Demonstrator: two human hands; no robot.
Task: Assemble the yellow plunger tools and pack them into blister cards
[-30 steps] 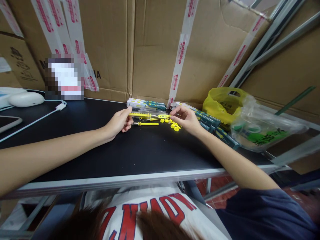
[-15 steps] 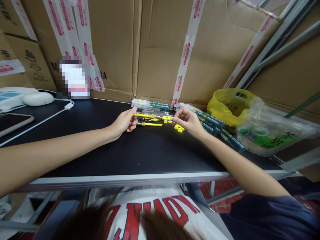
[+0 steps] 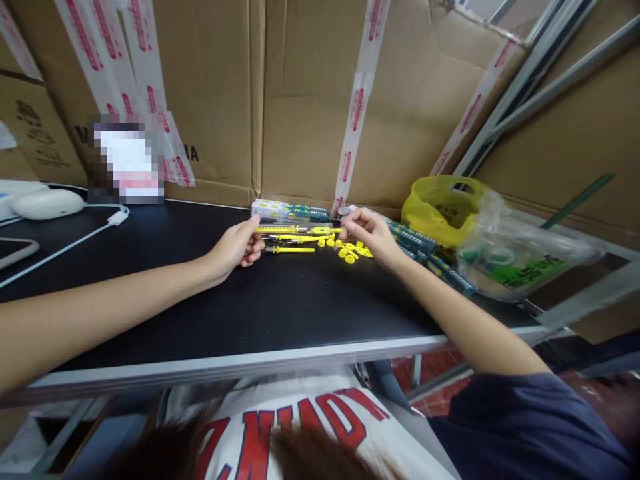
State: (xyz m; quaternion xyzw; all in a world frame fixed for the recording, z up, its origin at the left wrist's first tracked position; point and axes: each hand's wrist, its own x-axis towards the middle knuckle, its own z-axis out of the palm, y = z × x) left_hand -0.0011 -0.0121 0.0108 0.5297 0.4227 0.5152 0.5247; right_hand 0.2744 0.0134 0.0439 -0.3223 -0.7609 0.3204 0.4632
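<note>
My left hand (image 3: 239, 245) is closed around the left end of a slim yellow pen-like tool (image 3: 280, 230) with a metal section near its middle. The tool lies level above the table. My right hand (image 3: 369, 235) pinches the tip of the yellow end piece (image 3: 323, 231) at the tool's right side. I cannot tell whether that piece is fixed to the metal part. Below, another yellow pen-like tool (image 3: 293, 250) with a metal end rests on the black table, close to similar ones. Small yellow caps (image 3: 349, 257) lie loose under my right hand.
White-and-green printed boxes (image 3: 290, 211) stand behind the tools. More dark green boxes (image 3: 447, 273) lie right of my right hand, before a yellow plastic bag (image 3: 440, 210) and a clear bag (image 3: 520, 257). A white cable (image 3: 65, 252) and phone (image 3: 17, 252) are left.
The view has swung slightly right, so everything sits further left. Both hands keep hold of the tool and its end piece. More of the yellow pieces beneath my right hand show now.
</note>
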